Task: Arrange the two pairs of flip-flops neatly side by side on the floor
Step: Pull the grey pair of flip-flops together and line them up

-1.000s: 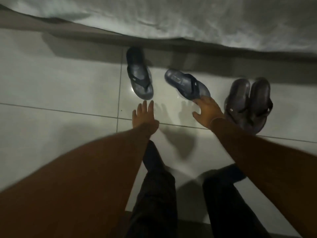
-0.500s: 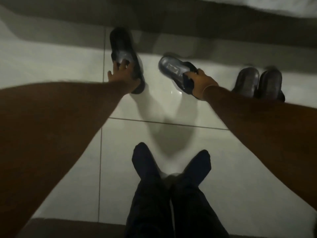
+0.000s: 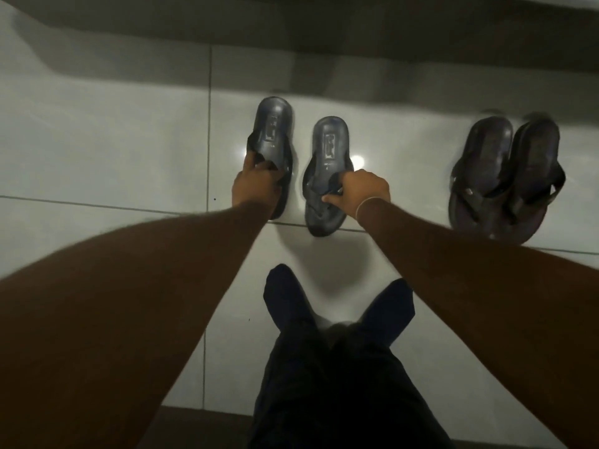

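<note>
Two dark blue flip-flops lie on the pale tiled floor ahead of me, heels pointing away. My left hand grips the strap of the left blue flip-flop. My right hand grips the strap of the right blue flip-flop, which sits slightly nearer to me, a small gap between the two. A pair of dark brown flip-flops stands to the right, its two pieces pressed together, heels away from me.
My legs in dark trousers and dark socks stretch out on the floor below the hands. A shadowed bed edge or wall base runs across the top. Bare tiles spread to the left.
Both hands have pulled the blue flip-flops toward each other and turned them parallel. The left one shifted right, and the right one rotated from its slant to straight.
</note>
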